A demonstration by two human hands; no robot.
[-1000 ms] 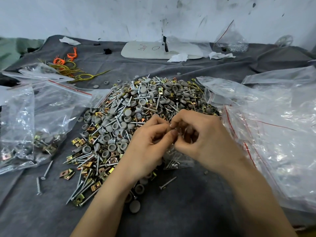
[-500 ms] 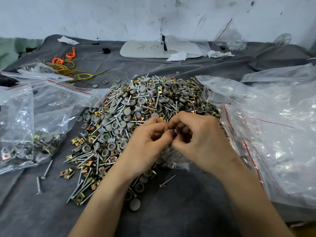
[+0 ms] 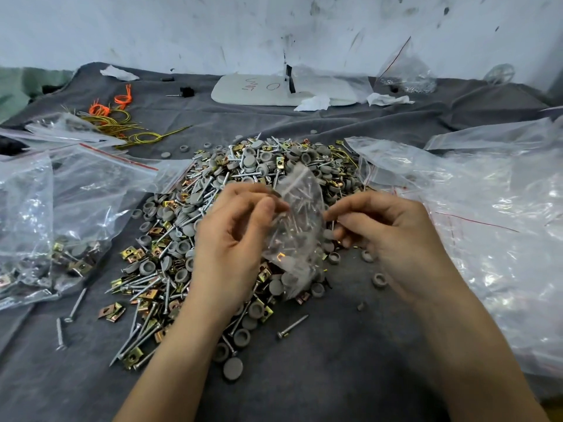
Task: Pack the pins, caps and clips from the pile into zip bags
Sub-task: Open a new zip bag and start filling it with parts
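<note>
Above the pile (image 3: pixel 189 229), left hand (image 3: pixel 231 242) pinches the zip bag (image 3: pixel 300 226); grip of right hand (image 3: pixel 393 236) unclear.

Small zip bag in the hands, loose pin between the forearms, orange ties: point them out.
small zip bag (image 3: pixel 301 217): head view, middle of its clear side.
loose pin (image 3: pixel 292 326): head view, middle of its shaft.
orange ties (image 3: pixel 122 98): head view, the right-hand loop.

Forearms reach forward; left hand (image 3: pixel 231 239) pinching, right hand (image 3: pixel 396 239) loosely curled.
</note>
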